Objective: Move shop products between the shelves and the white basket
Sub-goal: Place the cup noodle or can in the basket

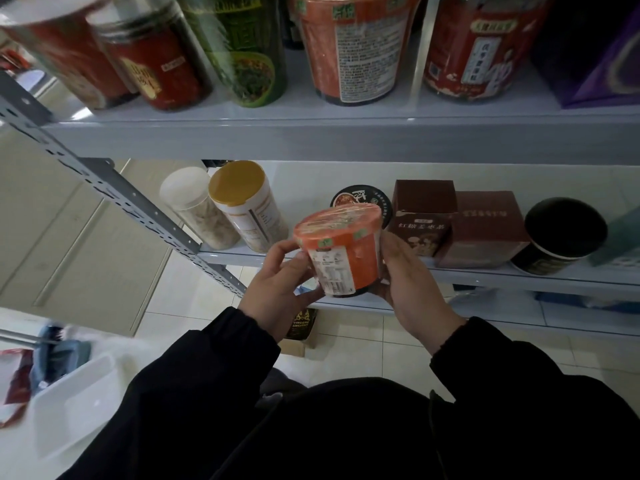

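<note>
Currently, in the head view, an orange instant-noodle cup is gripped between the left hand and right hand, fingers wrapped round its sides, just before the lower shelf. The white basket lies low-left. The cup should be kept upright and supported underneath while carried across.

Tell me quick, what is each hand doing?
Left hand: closed on the orange cup, gripping its left side.
Right hand: closed on the same cup, gripping its right side.
</note>
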